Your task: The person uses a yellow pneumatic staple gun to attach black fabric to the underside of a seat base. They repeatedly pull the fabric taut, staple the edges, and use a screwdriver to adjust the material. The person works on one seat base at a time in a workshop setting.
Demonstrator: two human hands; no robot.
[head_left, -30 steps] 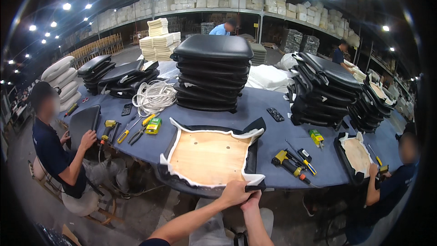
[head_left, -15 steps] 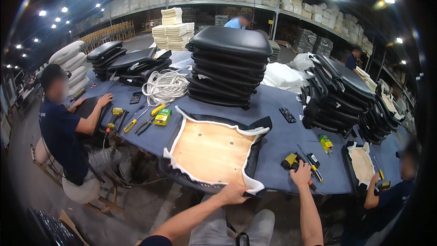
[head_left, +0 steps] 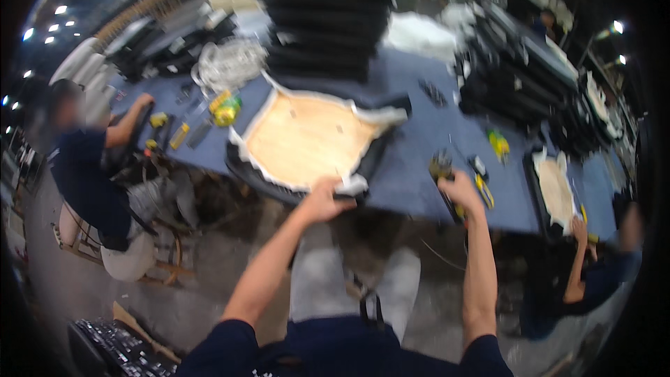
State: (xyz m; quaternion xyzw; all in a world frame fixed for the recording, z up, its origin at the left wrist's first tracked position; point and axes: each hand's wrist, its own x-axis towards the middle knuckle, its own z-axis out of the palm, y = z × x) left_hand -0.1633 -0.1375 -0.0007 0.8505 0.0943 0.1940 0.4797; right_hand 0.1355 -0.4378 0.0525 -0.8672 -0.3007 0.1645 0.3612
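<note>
A seat cushion (head_left: pixel 300 136) lies underside up at the table's near edge. Its pale wooden board faces up, ringed by white padding and a black cover with loose corners. My left hand (head_left: pixel 321 202) grips the cushion's near edge close to its right corner. To the right, my right hand (head_left: pixel 462 193) is closed around the handle of a yellow and black staple gun (head_left: pixel 440 164), whose front points away from me. Motion blur softens both hands. Just right of the gun lie a yellow-handled screwdriver (head_left: pixel 484 192) and a small dark box (head_left: pixel 478 165).
Behind the cushion rises a tall stack of black seats (head_left: pixel 324 21); another stack (head_left: pixel 516 77) stands right. White cord (head_left: pixel 230 64), a yellow-green box (head_left: pixel 225 108) and pliers (head_left: pixel 200 131) lie left. Co-workers sit at both sides, the right one beside another cushion (head_left: pixel 555 185).
The view has tipped downward and blurred. My right hand has closed more fully round the staple gun, which has turned to point away. My left hand remains at the cushion's near edge.
</note>
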